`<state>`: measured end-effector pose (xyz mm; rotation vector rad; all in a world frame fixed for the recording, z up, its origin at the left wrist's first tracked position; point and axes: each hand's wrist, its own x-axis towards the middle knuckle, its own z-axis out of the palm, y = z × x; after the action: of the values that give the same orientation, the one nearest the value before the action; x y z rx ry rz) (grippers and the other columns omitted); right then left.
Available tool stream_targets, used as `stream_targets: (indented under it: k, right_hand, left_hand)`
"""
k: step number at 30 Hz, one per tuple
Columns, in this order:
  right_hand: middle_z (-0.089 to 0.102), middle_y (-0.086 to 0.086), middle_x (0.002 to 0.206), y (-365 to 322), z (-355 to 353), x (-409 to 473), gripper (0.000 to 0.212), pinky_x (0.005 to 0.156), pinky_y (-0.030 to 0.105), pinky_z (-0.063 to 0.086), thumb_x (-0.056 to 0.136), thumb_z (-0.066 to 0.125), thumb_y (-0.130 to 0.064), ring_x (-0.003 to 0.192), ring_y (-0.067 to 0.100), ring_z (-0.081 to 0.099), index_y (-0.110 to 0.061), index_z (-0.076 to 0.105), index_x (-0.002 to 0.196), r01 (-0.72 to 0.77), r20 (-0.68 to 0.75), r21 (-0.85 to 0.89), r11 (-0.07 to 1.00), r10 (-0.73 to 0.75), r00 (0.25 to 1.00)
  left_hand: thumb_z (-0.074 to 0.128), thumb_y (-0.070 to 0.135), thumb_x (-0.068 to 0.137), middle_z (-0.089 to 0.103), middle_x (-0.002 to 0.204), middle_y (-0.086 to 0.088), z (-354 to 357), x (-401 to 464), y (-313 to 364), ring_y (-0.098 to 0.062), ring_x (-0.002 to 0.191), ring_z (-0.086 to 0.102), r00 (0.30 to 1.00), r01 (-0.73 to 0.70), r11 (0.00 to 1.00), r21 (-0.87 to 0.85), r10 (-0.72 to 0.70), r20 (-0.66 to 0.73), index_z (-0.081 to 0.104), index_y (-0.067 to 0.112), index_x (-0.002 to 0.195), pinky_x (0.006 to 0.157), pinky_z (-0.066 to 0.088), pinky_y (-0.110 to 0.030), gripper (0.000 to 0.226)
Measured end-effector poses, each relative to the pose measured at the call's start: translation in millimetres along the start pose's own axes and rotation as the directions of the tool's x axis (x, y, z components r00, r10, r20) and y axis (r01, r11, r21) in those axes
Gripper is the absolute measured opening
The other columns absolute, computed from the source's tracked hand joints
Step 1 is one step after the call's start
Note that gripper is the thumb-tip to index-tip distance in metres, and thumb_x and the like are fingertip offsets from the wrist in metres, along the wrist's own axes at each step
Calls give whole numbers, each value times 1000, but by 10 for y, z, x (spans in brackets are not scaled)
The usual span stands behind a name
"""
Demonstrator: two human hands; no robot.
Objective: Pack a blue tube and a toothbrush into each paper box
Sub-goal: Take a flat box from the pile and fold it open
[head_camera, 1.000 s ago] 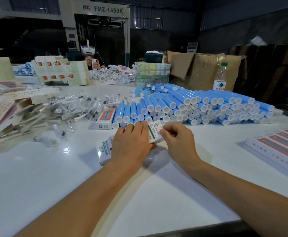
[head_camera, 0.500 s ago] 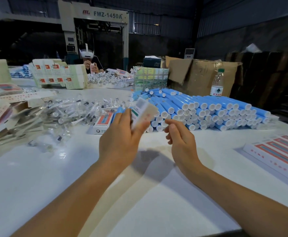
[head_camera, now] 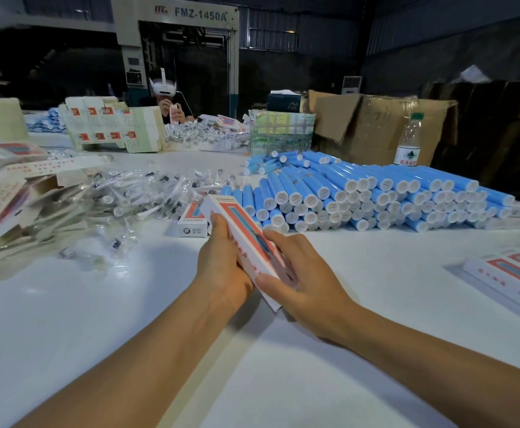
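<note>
Item: one paper box (head_camera: pixel 246 239), white with a red and blue stripe, now held off the table (head_camera: pixel 67 319) between both hands, long axis running away from the person and tilted; a second ago it lay flat on the table under the left hand while the right hand pinched its end flap, and half a second ago the left hand alone had lifted it. Left hand (head_camera: pixel 221 267): fingers curled round the box's left side. Right hand (head_camera: pixel 305 276): thumb on the near face, fingers wrapped under the right side. The far end looks closed; the near end is hidden by the hands. Judgement: this box seems filled and closed, ready to be set aside, likely with the finished boxes (head_camera: pixel 511 273) lying flat at the right edge. Stock: blue tubes (head_camera: pixel 376 196) stacked in a broad pile just beyond the hands, white caps facing the person; wrapped toothbrushes (head_camera: pixel 135 196) heaped to the left; flat box blanks (head_camera: pixel 8 193) at the far left; one small box (head_camera: pixel 192 219) lying between the heaps. Open room: bare table in front of and between the arms, and a strip between the tube pile and the finished boxes. Edges: the near table edge lies under the forearms; the tube pile is close ahead, so a forward swing could knock caps.
</note>
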<state>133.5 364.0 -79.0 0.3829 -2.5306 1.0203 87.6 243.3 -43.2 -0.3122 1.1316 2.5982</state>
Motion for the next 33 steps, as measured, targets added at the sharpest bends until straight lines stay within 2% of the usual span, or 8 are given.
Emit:
stream_targets:
  k: [8, 11, 15, 18, 24, 27, 29, 33]
  right_hand:
    - [37, -20, 115, -2, 6, -2, 71, 75, 14, 47, 78, 50, -61, 106, -6, 43, -47, 26, 143, -32, 39, 1, 999, 32, 999]
    - [39, -14, 119, -44, -62, -5, 64, 86, 20, 47, 82, 47, -53, 107, 1, 44, -44, 30, 143, -37, 25, -19, 999, 37, 999]
    - [39, -8, 120, -104, -325, 24, 54, 88, 26, 47, 92, 49, -38, 109, 8, 42, -40, 33, 144, -44, -32, -90, 995, 42, 999]
    - [41, -1, 118, -142, -652, 52, 53, 85, 29, 42, 93, 50, -33, 102, 15, 44, -38, 35, 143, -58, -91, -245, 968, 36, 995]
    - [40, -2, 109, -18, -1222, -608, 49, 75, 34, 42, 88, 45, -44, 92, 19, 46, -48, 30, 135, -118, -68, -460, 880, 97, 993]
    - [37, -4, 110, 239, -1360, -1071, 50, 76, 34, 36, 86, 38, -50, 93, 18, 40, -49, 22, 134, -196, -71, -588, 784, 191, 979]
    - [38, -2, 113, 492, -1478, -1296, 54, 79, 32, 25, 83, 32, -50, 101, 21, 36, -43, 29, 137, -266, -127, -704, 658, 252, 959]
    - [30, -4, 107, 992, -1944, -1557, 51, 80, 32, 21, 88, 36, -48, 107, 19, 29, -37, 39, 137, -491, -346, -728, 478, 362, 865]
  left_hand:
    - [43, 53, 94, 68, 99, -13, 4, -39, -1, -30, 88, 65, 999, -32, 998, 56, 32, 8, 56, 19, 120, 68, 52, -46, 45]
    - [42, 52, 95, 70, 94, -9, -4, -46, 5, -24, 82, 68, 992, -115, 990, 78, 111, 55, 58, 19, 117, 65, 54, -41, 42]
    - [33, 52, 97, 73, 82, -6, -61, -71, -27, -20, 80, 69, 945, -327, 852, 410, 299, 133, 65, 17, 101, 72, 53, -37, 48]
    - [37, 47, 98, 71, 85, -9, -111, -60, -94, -25, 80, 65, 928, -370, 726, 579, 324, 186, 68, 12, 89, 67, 48, -35, 48]
    - [38, 27, 101, 63, 76, -9, -78, 290, -169, -25, 68, 50, 987, -159, 647, 746, 88, 134, 61, 2, 97, 60, 34, -28, 35]
    - [39, 23, 101, 58, 76, -12, -108, 509, -233, -23, 66, 46, 996, -94, 639, 764, 57, 75, 59, -2, 104, 51, 44, -26, 32]
    - [41, 20, 101, 56, 78, -12, -127, 600, -270, -24, 65, 46, 998, -62, 629, 775, 38, 49, 58, 0, 101, 40, 46, -20, 26]
    - [39, 9, 100, 54, 69, -9, -164, 728, -271, -25, 59, 40, 1000, 27, 608, 793, -26, -14, 55, -3, 114, 53, 36, -24, 24]
